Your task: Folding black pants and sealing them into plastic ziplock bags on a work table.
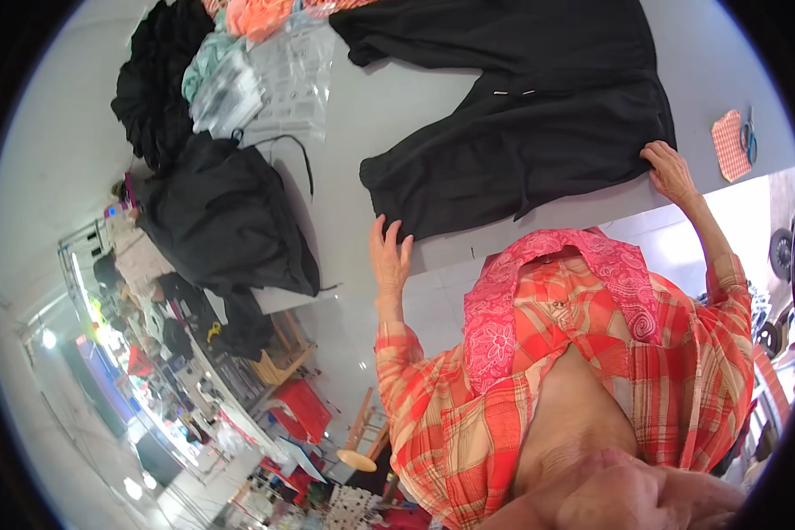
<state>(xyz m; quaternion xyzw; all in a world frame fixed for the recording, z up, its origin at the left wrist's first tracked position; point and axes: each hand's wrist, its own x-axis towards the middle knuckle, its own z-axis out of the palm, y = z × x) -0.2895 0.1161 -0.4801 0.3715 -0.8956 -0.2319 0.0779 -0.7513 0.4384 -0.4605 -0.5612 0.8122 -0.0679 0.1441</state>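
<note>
Black trousers (543, 136) lie spread on the grey table (397, 106), their legs pointing left. Two small light metallic pieces show near the crotch, and the upper leg runs toward the picture's top. My left hand (391, 255) rests at the gathered cuff of the nearer leg, fingers apart and touching the fabric. At the waist end my right hand (669, 171) lies on the lower corner with bent fingers. Whether it pinches the cloth there, I cannot tell.
Left on the table sits a dark garment (218, 212) with a cord, below a black cloth pile (159, 79) and clear plastic bags (291, 79). Blue-handled scissors (748, 142) lie beside a checked cloth piece (731, 146) at right. A wooden stool (364, 437) stands on the floor.
</note>
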